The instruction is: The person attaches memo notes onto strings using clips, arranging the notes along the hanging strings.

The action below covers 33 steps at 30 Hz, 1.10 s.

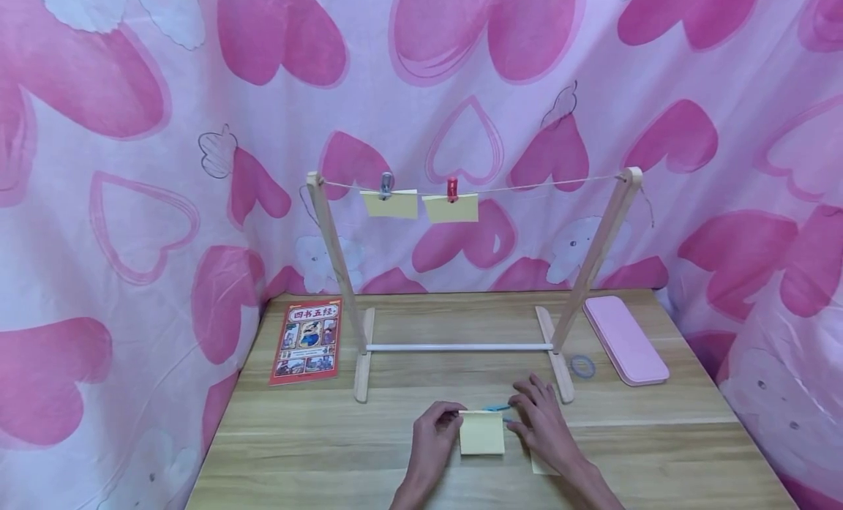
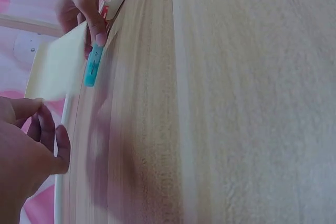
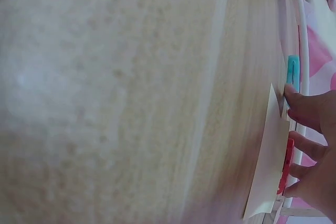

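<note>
My left hand point(image 1: 433, 443) pinches a pale yellow sticky note point(image 1: 481, 433) by its top left corner, holding it up in front of me. At the note's right side, my right hand point(image 1: 543, 429) holds a blue clothespin point(image 2: 93, 66) between thumb and fingers, its tip close to the note's top edge. A red clothespin point(image 3: 286, 166) shows beside the other fingers of the right hand in the right wrist view. Another yellow note point(image 3: 265, 171) lies under that hand, mostly hidden by it in the head view.
Ahead stands a wooden rack point(image 1: 602, 254) with a string point(image 1: 540, 186). A grey clip point(image 1: 386, 186) and a red clip point(image 1: 452, 189) hold yellow notes on it. A red book point(image 1: 306, 342) lies left; a pink case point(image 1: 626, 340) and translucent ring point(image 1: 582, 366) lie right.
</note>
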{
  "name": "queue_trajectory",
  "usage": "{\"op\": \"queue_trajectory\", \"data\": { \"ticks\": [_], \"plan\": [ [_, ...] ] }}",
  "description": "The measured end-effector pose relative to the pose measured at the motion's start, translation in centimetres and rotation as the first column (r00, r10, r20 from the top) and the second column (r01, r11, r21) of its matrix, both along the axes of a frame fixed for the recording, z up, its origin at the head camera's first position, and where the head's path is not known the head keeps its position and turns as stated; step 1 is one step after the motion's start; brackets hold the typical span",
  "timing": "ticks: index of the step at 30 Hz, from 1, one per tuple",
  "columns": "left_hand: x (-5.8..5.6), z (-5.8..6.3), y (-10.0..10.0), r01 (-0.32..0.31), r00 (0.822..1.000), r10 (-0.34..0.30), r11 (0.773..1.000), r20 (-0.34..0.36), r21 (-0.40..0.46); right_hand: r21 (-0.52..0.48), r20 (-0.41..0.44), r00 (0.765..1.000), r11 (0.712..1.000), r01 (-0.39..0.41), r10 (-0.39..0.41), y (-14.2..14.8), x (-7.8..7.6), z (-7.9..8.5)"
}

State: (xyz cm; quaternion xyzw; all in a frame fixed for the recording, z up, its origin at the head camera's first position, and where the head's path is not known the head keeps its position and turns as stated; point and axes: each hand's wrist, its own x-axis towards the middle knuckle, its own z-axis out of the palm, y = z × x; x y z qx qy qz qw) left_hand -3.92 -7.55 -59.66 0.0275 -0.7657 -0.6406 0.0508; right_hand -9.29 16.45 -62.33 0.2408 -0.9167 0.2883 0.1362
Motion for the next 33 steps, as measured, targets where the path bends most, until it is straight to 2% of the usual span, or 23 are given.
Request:
{"op": "queue_trajectory", "data": {
  "ticks": [4,8,12,14,16,18,20,23,24,28,30,33],
  "plan": [
    [0.0,0.2,0.0,-0.041,0.999,0.04,0.999,0.031,0.035,0.0,-0.01,1.0,1.0,-0.002,0.002,0.0,0.0,0.0],
    [-0.1,0.4,-0.1,-0.052,0.996,0.047,0.996,0.08,0.066,-0.01,-0.021,1.0,1.0,-0.009,0.009,0.1,-0.1,-0.1],
    [-0.2,0.6,0.0,-0.072,0.995,0.06,0.986,0.081,0.152,-0.07,-0.019,1.0,0.997,-0.021,0.02,0.0,-0.2,0.2],
    [-0.1,0.7,0.0,-0.101,0.994,0.089,0.975,0.067,0.198,-0.117,0.007,1.0,0.993,-0.017,0.018,-0.2,-0.4,0.6],
    [-0.1,1.0,0.0,-0.136,0.99,0.128,0.964,0.052,0.229,-0.186,0.074,0.997,0.982,-0.002,0.016,-0.3,-0.5,1.2],
    [-0.1,1.4,0.1,-0.171,0.985,0.164,0.952,0.047,0.254,-0.255,0.202,0.979,0.966,0.045,0.008,-0.4,-0.6,2.1],
    [-0.2,1.9,0.1,-0.189,0.982,0.184,0.945,0.042,0.268,-0.332,0.348,0.938,0.937,0.106,0.017,-0.2,-0.7,3.3],
    [-0.6,2.8,0.2,-0.21,0.978,0.198,0.935,0.072,0.285,-0.399,0.478,0.878,0.899,0.182,0.034,0.2,-1.0,5.5],
    [-0.8,3.2,0.2,-0.212,0.977,0.195,0.932,0.084,0.294,-0.419,0.477,0.878,0.89,0.179,0.048,0.4,-1.3,6.3],
    [-1.7,5.1,0.4,-0.22,0.973,0.187,0.928,0.133,0.3,-0.424,0.377,0.925,0.898,0.117,0.058,1.0,-2.5,10.3],
    [-2.2,6.2,0.5,-0.219,0.973,0.186,0.933,0.139,0.284,-0.407,0.302,0.951,0.911,0.063,0.07,1.3,-3.2,12.4],
    [-3.0,7.8,0.7,-0.221,0.972,0.193,0.943,0.131,0.25,-0.425,0.177,0.976,0.904,-0.044,0.13,1.4,-3.8,15.6]
  ]
}}
